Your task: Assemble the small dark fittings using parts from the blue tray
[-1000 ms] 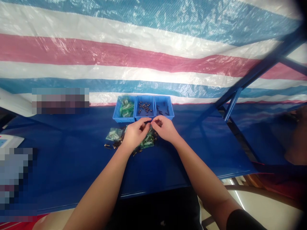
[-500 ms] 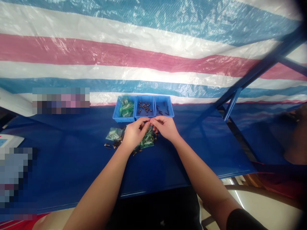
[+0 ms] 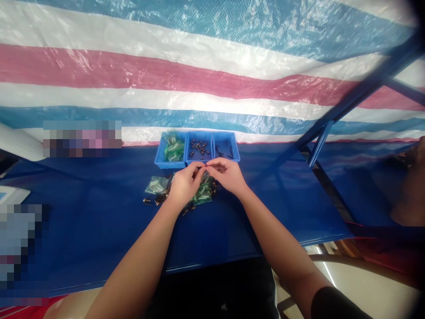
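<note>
My left hand (image 3: 185,182) and my right hand (image 3: 229,175) meet at the fingertips, just in front of three blue bins. Both are pinched closed; whatever lies between the fingertips is too small or hidden to name. Beneath them on the blue table is a pile of small clear-and-green packets (image 3: 203,193) mixed with dark and brass-coloured screw-like parts (image 3: 160,198). One packet (image 3: 156,184) lies to the left of my left hand, and a loose screw-like part (image 3: 147,201) sits beside it.
The left bin (image 3: 159,160) holds green packets, the middle bin (image 3: 199,161) brass-and-dark parts, the right bin (image 3: 236,155) a few thin dark pieces. A blue metal frame (image 3: 318,141) rises at right. A striped sheet (image 3: 199,75) hangs behind the blue table (image 3: 99,221).
The fingertips have shifted slightly against each other, with the right fingers a little more extended. Both hands stay pinched together over the pile; the view has moved a touch.
</note>
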`<state>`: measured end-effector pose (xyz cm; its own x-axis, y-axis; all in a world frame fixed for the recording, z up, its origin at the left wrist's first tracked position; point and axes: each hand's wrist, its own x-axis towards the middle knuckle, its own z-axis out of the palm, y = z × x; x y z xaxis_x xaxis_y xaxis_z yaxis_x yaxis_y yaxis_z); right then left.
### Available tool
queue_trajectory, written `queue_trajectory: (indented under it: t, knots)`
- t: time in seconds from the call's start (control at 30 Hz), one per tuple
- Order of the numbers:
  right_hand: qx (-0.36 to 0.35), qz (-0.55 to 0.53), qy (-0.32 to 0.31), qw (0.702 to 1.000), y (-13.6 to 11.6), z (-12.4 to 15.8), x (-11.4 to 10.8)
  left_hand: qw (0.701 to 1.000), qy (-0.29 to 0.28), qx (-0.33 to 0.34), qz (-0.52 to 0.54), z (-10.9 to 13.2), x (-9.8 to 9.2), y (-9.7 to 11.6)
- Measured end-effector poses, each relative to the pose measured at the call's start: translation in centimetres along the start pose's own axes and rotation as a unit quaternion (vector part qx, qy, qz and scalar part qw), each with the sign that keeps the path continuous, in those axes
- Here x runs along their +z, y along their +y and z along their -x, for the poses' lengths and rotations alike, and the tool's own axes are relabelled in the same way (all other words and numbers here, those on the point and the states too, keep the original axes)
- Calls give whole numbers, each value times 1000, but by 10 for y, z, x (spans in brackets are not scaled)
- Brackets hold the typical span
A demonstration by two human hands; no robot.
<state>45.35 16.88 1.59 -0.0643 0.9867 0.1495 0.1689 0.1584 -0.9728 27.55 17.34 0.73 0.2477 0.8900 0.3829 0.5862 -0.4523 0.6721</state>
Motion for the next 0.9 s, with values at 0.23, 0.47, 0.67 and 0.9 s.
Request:
queue_trajectory:
  t: [0.23, 0.47, 0.67, 0.9]
  knots:
    - [-30, 26, 5, 999, -1, 1, 2, 1000, 0, 3, -12, -1, -1, 0]
    - [-40, 39, 16, 998, 1, 2, 2, 1000, 2, -2, -3, -1, -2, 2]
    - [-28, 36, 28, 999, -1, 2, 1, 1000, 10, -2, 8, 0, -2, 4]
    - [-9, 12, 14, 1000, -8, 3, 2, 999, 28, 15, 4, -1, 0, -1]
